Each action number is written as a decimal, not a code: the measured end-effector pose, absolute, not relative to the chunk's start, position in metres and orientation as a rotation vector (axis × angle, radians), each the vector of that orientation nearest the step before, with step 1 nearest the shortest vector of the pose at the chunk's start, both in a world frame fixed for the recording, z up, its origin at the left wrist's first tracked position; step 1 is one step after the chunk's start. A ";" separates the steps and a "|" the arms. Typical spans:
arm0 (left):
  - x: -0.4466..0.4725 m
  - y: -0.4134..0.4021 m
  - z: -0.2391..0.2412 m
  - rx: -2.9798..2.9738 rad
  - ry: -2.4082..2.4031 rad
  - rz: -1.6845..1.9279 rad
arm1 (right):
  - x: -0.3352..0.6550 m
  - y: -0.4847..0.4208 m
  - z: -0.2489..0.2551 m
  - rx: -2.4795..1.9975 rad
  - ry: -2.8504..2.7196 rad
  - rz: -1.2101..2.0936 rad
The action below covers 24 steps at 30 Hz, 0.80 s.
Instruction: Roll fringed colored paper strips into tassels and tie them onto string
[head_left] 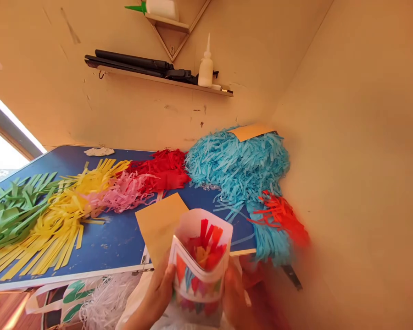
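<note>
Between my two hands I hold an open-topped white packet (201, 277) with colourful pennant shapes on its front. Red and orange paper pieces (211, 238) show inside its mouth. My left hand (163, 282) grips the packet's left side, thumb near the front edge. On the opposite side my right hand (236, 291) is closed around it, slightly blurred. The packet's lower part is blurred. Just behind it, a tan paper sheet (158, 224) lies over the table's front edge.
Fringed paper in green (17, 211), yellow (62, 215), pink (127, 192), red (168, 169) and light blue (237, 160) spreads across the blue table (120, 238). Orange-red fringe (282, 215) lies at right, beside the wall. A wall shelf (141, 73) holds a glue bottle (205, 68).
</note>
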<state>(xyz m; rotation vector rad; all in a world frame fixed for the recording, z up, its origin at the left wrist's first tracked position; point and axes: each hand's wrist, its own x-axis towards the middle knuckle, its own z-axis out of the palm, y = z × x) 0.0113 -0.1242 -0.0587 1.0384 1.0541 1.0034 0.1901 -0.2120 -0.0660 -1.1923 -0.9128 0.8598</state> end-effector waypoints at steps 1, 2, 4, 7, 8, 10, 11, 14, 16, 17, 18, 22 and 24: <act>0.016 -0.123 -0.057 1.124 1.087 1.034 | 0.186 -0.213 -0.067 -1.155 -0.961 0.867; 0.019 -0.124 -0.056 1.208 1.123 1.054 | 0.184 -0.212 -0.068 -1.121 -0.988 0.874; 0.023 -0.126 -0.059 1.308 1.209 1.075 | 0.185 -0.207 -0.067 -1.096 -0.986 0.867; 0.022 -0.136 -0.072 1.344 1.287 1.130 | 0.194 -0.197 -0.063 -1.165 -0.930 0.807; 0.020 -0.140 -0.078 1.353 1.288 1.165 | 0.197 -0.195 -0.061 -1.199 -0.927 0.787; 0.015 -0.148 -0.091 1.385 1.289 1.248 | 0.198 -0.196 -0.060 -1.227 -0.951 0.767; 0.013 -0.152 -0.098 1.399 1.303 1.292 | 0.197 -0.198 -0.060 -1.208 -0.978 0.756; 0.007 -0.161 -0.116 1.481 1.329 1.369 | 0.189 -0.209 -0.063 -1.110 -1.080 0.677; 0.004 -0.164 -0.121 1.584 1.287 1.340 | 0.184 -0.215 -0.064 -1.123 -1.092 0.583; 0.002 -0.164 -0.120 1.649 1.249 1.311 | 0.183 -0.216 -0.065 -1.157 -1.089 0.544; 0.000 -0.164 -0.117 1.712 1.196 1.268 | 0.182 -0.217 -0.064 -1.199 -1.075 0.508; -0.009 -0.152 -0.089 1.764 0.973 1.145 | 0.185 -0.216 -0.063 -1.357 -1.039 0.449; -0.011 -0.143 -0.075 1.752 0.910 1.125 | 0.186 -0.217 -0.066 -1.420 -1.037 0.437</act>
